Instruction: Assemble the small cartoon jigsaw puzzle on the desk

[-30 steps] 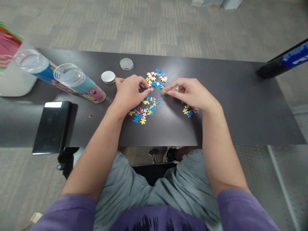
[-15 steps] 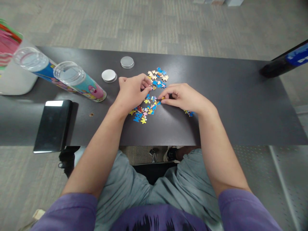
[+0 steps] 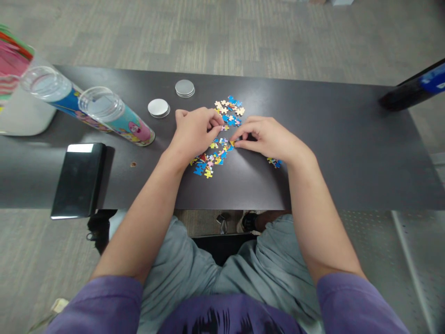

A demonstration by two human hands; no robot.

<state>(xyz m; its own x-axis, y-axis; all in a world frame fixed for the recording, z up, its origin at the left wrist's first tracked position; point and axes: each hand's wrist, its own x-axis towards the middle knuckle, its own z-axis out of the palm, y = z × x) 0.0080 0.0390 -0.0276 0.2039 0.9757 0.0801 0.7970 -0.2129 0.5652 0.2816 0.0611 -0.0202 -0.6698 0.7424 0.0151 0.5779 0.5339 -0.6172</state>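
Observation:
Several small jigsaw pieces (image 3: 208,162) in blue, yellow, red and pink lie on the dark table between my hands. A further group of pieces (image 3: 229,108), some with the plain tan side up, lies beyond them. My left hand (image 3: 197,130) has thumb and forefinger pinched at a small pink and yellow piece (image 3: 225,128). Across from it, my right hand (image 3: 266,137) pinches a small yellow-orange piece (image 3: 232,144) at the edge of the near group. More pieces (image 3: 274,162) show beside my right wrist, partly covered by it.
On the left of the table (image 3: 330,139) are two clear-topped printed tubes (image 3: 130,125) (image 3: 71,104), a black case (image 3: 79,181) and a white container (image 3: 24,116). Round silvery lids (image 3: 158,107) (image 3: 185,87) lie behind my left hand. A dark cylindrical object (image 3: 406,95) is far right.
My left hand has shifted slightly right, its fingertips now at the pink and yellow piece. My right hand has moved a little, and more of the yellow-orange piece shows at its fingertips.

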